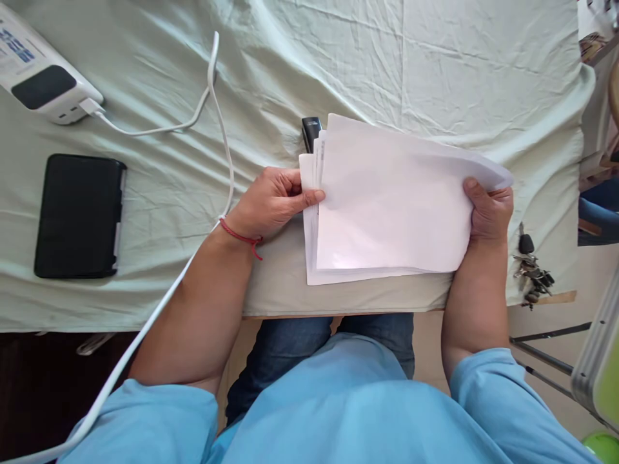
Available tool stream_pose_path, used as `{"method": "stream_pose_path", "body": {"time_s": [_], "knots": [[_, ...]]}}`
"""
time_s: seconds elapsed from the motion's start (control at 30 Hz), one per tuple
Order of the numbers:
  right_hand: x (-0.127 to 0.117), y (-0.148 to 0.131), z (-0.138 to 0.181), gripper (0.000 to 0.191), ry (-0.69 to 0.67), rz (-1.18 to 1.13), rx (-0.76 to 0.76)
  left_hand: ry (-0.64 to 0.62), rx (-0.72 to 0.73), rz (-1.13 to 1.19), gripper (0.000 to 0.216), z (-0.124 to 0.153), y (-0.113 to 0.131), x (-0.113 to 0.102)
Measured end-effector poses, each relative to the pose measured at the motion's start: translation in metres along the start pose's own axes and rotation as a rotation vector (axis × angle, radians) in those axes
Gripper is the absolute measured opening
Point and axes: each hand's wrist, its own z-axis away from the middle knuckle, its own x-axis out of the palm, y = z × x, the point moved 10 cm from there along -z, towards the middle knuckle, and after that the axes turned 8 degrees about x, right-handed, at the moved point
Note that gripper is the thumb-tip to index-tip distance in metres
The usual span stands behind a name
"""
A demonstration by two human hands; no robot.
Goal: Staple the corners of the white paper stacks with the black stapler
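Note:
A loose stack of white paper sheets point(391, 206) is held between my two hands over the cloth-covered table, its left edges uneven and fanned out. My left hand point(275, 198) pinches the left edge, thumb on top and fingers underneath. At the right edge, my right hand point(491, 206) grips the sheets with its thumb on top, and the upper right corner curls up there. The end of a black object, perhaps a stapler point(311, 131), sticks out behind the stack's upper left corner; the rest of it is hidden by the paper.
A black tablet or phone in a case point(80, 216) lies at the left. Behind it stands a white power unit point(46, 71), its white cable point(227, 142) running beside my left arm. A bunch of keys point(532, 270) lies near the right front of the pale green tablecloth point(449, 64).

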Motion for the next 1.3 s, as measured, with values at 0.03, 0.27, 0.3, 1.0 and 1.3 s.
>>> {"method": "stream_pose_path", "body": {"time_s": [0.03, 0.27, 0.3, 1.0, 1.3], "knots": [[0.000, 0.000, 0.000, 0.054, 0.000, -0.010, -0.004, 0.020, -0.004, -0.016, 0.069, 0.000, -0.002, -0.003], [-0.003, -0.004, 0.003, 0.056, 0.002, -0.052, 0.012, 0.114, -0.018, -0.024, 0.070, 0.001, -0.003, -0.013], [-0.003, -0.004, 0.003, 0.056, -0.003, -0.049, 0.019, 0.111, -0.021, -0.042, 0.070, 0.000, -0.003, -0.014], [-0.001, 0.002, 0.003, 0.061, -0.064, 0.022, 0.089, 0.163, 0.091, -0.026, 0.065, -0.003, -0.003, -0.016], [0.002, 0.000, 0.003, 0.074, -0.085, 0.056, 0.074, 0.196, 0.213, 0.083, 0.052, -0.006, -0.005, -0.021]]}}
